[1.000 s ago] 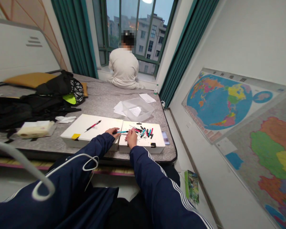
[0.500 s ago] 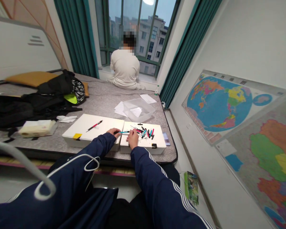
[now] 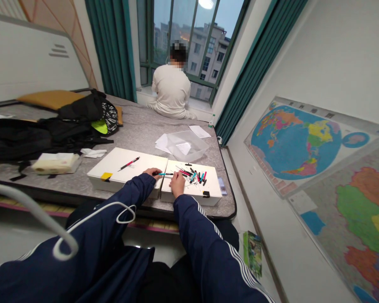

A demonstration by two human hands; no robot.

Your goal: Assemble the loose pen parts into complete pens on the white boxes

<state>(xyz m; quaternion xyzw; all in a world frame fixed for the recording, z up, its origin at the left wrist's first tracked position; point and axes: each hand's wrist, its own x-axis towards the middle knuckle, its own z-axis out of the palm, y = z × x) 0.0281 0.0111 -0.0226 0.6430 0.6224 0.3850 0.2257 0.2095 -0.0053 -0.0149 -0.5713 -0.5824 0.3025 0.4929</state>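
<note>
Between my hands, a blue and black pen (image 3: 166,174) lies roughly level over the seam of two white boxes. My left hand (image 3: 153,172) is closed on its left end. At the other end, the fingers of my right hand (image 3: 177,183) pinch its dark tip. Beside my right hand, a heap of pen parts (image 3: 196,174) in black, red and blue is spread over the right white box (image 3: 214,185). A red and black pen (image 3: 128,163) lies by itself on the left white box (image 3: 97,168).
Behind the boxes stands a clear plastic bin (image 3: 194,151) near white papers (image 3: 199,131). A tissue pack (image 3: 57,163) and a black backpack (image 3: 25,136) lie to the left. A person (image 3: 172,90) sits by the window, facing away. A white cable (image 3: 126,207) loops over my left sleeve.
The whole view has shifted slightly, moving the scene a little to the right. Both hands keep hold of the blue and black pen in nearly the same pose.
</note>
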